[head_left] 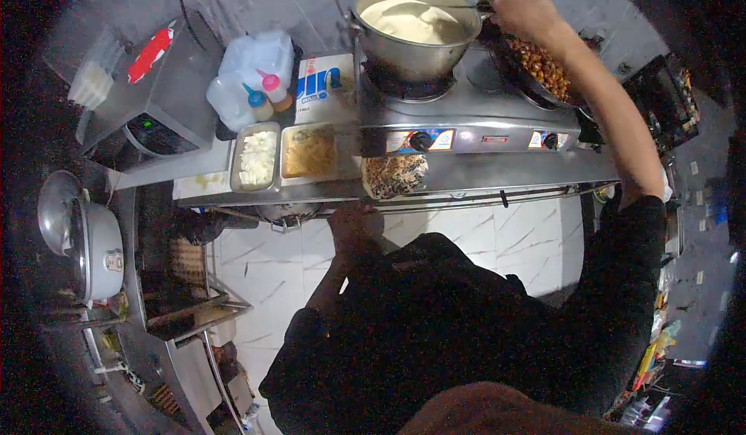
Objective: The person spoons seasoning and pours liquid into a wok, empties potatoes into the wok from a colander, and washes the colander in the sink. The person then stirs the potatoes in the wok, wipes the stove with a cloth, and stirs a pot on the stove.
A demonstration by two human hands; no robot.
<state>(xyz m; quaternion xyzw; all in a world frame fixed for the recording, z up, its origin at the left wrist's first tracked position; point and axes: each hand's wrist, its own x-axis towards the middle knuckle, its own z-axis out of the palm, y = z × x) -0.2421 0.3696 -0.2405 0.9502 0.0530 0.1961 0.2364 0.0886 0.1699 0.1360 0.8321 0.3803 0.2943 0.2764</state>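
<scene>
My right hand [522,13] is closed on the handle of a long utensil [435,6], whose far end dips into pale, creamy food [410,23] in a large metal pot [418,55]. That pot stands on the left burner of a steel gas stove [482,136]. Beneath my right forearm, a dark pan [509,73] on the right burner holds browned pieces [540,68]. Down by the counter's front edge is my left hand [354,229], dark and in shadow; its fingers cannot be made out. Just above it lies a plate of dark-speckled food [395,176].
Left of the stove are a tray of white pieces [258,159], a tray of brownish food [308,152], squeeze bottles [270,85], plastic containers [255,58] and a metal appliance [155,101]. A rice cooker [101,252] stands at far left. A rail [466,195] runs along the front.
</scene>
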